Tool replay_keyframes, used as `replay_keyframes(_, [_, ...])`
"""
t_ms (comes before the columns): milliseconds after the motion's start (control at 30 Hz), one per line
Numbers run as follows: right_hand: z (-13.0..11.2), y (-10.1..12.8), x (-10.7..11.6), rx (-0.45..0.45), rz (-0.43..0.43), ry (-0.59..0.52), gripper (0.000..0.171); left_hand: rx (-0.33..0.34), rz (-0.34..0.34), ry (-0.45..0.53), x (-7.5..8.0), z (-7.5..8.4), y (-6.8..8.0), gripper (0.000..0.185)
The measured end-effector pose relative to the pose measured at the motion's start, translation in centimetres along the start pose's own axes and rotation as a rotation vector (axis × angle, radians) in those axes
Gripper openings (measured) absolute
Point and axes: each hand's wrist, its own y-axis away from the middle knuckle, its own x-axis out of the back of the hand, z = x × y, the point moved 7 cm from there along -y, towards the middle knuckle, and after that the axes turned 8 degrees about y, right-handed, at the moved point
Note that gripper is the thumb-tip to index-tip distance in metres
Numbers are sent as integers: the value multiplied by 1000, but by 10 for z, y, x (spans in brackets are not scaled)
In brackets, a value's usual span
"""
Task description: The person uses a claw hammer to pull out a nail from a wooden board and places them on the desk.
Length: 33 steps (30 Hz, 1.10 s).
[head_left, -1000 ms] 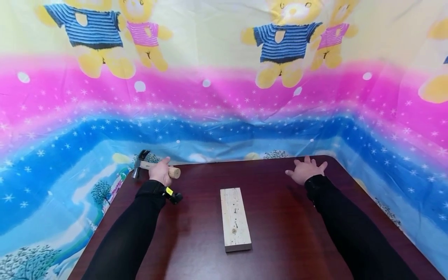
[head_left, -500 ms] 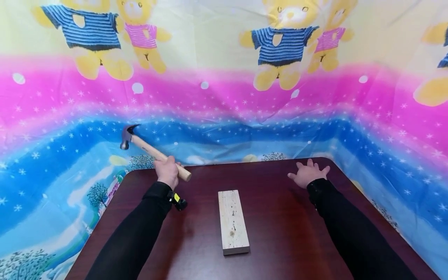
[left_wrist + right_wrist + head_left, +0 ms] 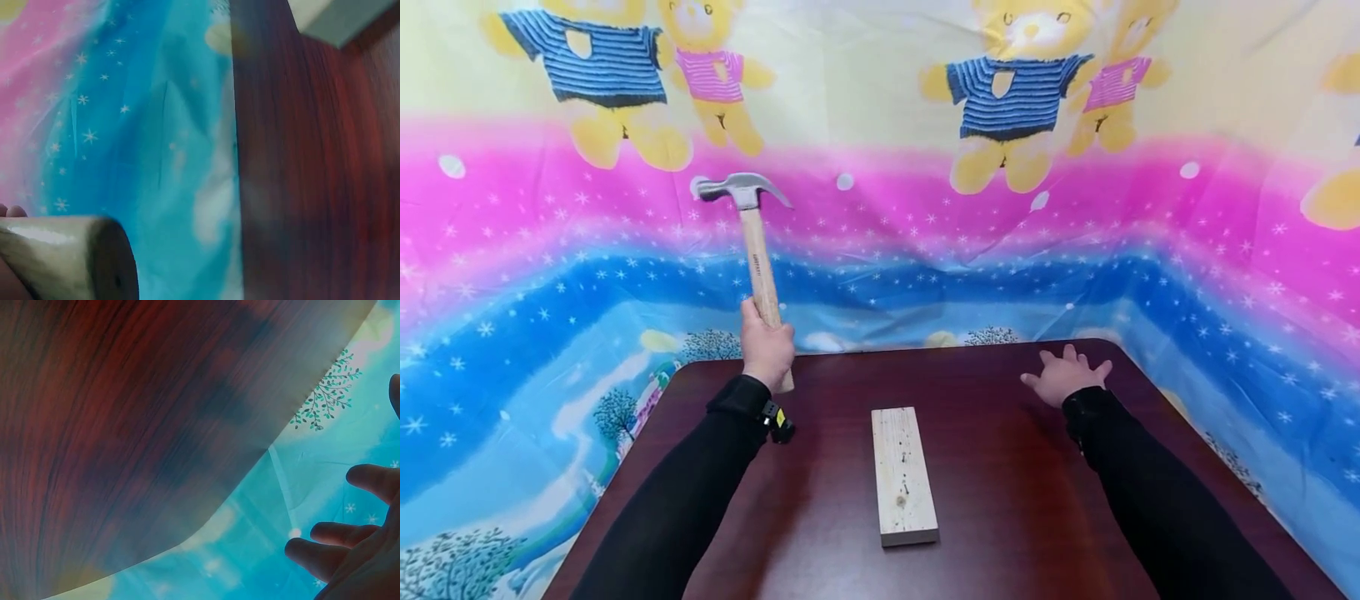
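In the head view my left hand [image 3: 767,346] grips the wooden handle of a claw hammer [image 3: 761,267] over the table's far left part. The hammer stands nearly upright, its metal head at the top with the claw toward the right. Its handle end [image 3: 69,256] fills the lower left of the left wrist view. My right hand [image 3: 1063,377] is held out over the far right part of the table, fingers spread and holding nothing. Those spread fingers [image 3: 372,481] also show in the right wrist view. Between the hands, a pale wooden block [image 3: 905,475] with dark marks lies on the table.
The dark red-brown table [image 3: 985,500] has a rounded far right corner. A patterned cloth [image 3: 880,217] with bears and snowflakes hangs behind it and along both sides. A small black device with a yellow label [image 3: 779,423] is strapped to my left wrist.
My left hand has turned the hammer from lying sideways, head to the left, up to nearly upright. The right hand stays spread in about the same place. The block has not moved.
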Motion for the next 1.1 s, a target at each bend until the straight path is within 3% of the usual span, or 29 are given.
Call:
replay_keyframes(367, [21,6,0,-29,117,-1,99,-381,-175,-335,-28,51,9,69])
replay_keyframes(500, [29,15,6,-50,133,-24,93,-472,-233,-430,-43,60,16,68])
replay_keyframes(700, [38,23,11,-62,118,-51,88,-564,-287,-547,-55,66,23,66])
replay_keyframes(1100, [49,30,25,-70,148,-81,94,-637,-459,-723,-84,72,35,56])
